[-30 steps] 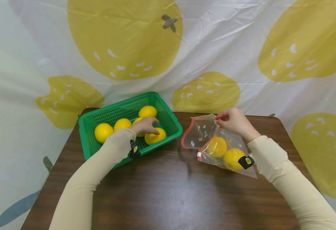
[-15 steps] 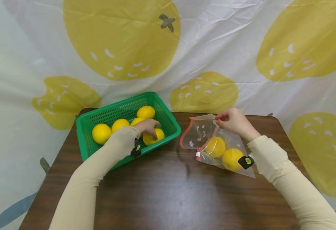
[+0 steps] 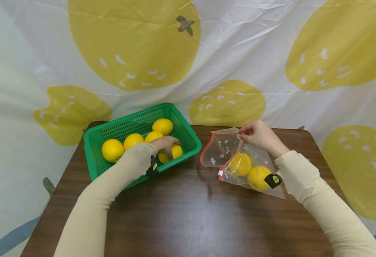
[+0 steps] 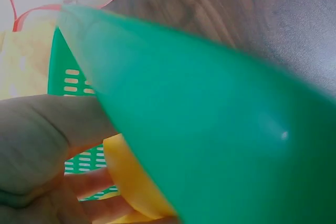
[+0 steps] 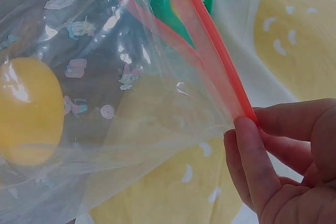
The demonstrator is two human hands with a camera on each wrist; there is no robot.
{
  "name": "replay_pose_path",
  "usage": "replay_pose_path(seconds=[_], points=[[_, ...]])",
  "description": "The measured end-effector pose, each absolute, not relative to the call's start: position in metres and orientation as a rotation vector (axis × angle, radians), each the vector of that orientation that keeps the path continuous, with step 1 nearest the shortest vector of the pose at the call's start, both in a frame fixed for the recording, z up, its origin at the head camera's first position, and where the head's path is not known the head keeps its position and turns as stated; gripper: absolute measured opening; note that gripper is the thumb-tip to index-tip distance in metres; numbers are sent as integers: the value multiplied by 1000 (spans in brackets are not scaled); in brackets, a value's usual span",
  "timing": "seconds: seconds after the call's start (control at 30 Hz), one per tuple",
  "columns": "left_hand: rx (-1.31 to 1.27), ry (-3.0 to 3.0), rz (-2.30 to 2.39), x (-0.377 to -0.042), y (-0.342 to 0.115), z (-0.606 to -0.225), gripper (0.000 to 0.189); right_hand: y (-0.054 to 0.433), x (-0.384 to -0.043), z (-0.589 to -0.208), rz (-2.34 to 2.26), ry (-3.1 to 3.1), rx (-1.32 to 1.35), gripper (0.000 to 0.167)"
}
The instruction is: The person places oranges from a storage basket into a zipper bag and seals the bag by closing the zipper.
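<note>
In the head view my left hand (image 3: 165,144) reaches into the green plastic basket (image 3: 87,153). Its thumb and fingers are around a smooth yellow fruit (image 3: 177,152) at the basket's near right side. The left wrist view has the basket wall (image 4: 210,108) covering part of that fruit (image 4: 131,177). Over on the right, my right hand (image 3: 261,135) pinches the red zip edge of a clear slider bag (image 3: 270,160). The bag's mouth gapes toward the basket. Two more yellow fruits (image 3: 240,164) lie inside the bag, one of them close up in the right wrist view (image 5: 31,111).
Several other yellow fruits (image 3: 112,150) sit in the basket, left of and behind my left hand. A white slider (image 3: 220,173) is at the bag's near corner. Behind the brown wooden table (image 3: 188,217) hangs a fruit-print cloth (image 3: 226,53).
My left hand has lowered onto the near right fruit, its thumb and fingers closing round it. My right hand keeps its pinch on the bag's edge.
</note>
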State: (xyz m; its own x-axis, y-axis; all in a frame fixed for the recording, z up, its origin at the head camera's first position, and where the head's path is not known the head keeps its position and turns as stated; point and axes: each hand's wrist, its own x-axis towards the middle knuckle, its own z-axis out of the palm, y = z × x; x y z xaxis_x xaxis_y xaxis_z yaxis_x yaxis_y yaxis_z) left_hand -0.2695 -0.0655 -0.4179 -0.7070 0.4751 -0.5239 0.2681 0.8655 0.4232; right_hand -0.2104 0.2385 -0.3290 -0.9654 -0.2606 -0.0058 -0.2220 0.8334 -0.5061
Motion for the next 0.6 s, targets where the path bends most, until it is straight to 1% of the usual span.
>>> replay_pose_path(seconds=[0.17,0.6], points=[[563,2402,394,-270,-64,-419,66,240,-210,-329,-810,2929,-379,17],[526,2446,430,-269,-60,-420,63,243,-207,-327,-827,2912,-359,18]])
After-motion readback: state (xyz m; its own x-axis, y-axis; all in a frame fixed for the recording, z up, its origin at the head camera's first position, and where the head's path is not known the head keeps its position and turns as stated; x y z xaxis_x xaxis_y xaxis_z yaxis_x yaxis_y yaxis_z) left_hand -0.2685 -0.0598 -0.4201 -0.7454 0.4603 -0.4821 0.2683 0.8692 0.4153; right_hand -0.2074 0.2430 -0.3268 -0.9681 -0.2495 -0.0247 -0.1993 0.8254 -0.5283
